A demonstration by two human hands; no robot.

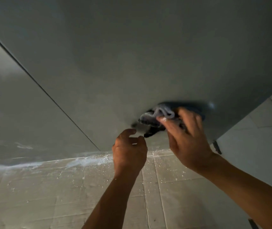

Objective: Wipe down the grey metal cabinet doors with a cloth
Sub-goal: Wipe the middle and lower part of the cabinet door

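Head view: right hand [188, 141] grips bunched cloth [150, 119] lying crosswise on cabinet door [115, 63]; left hand [128, 154] loosely curled.

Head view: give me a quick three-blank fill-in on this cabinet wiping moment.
The right hand grips a dark ___. It is pressed low on the grey cabinet door, near its ___ edge. The seam between the two doors lies to the hand's ___.
Missing: cloth; bottom; left.

The right grip [186, 134] holds a bunched cloth [156, 114] against the grey cabinet door [115, 63]; the left grip [129, 151] curls just below.
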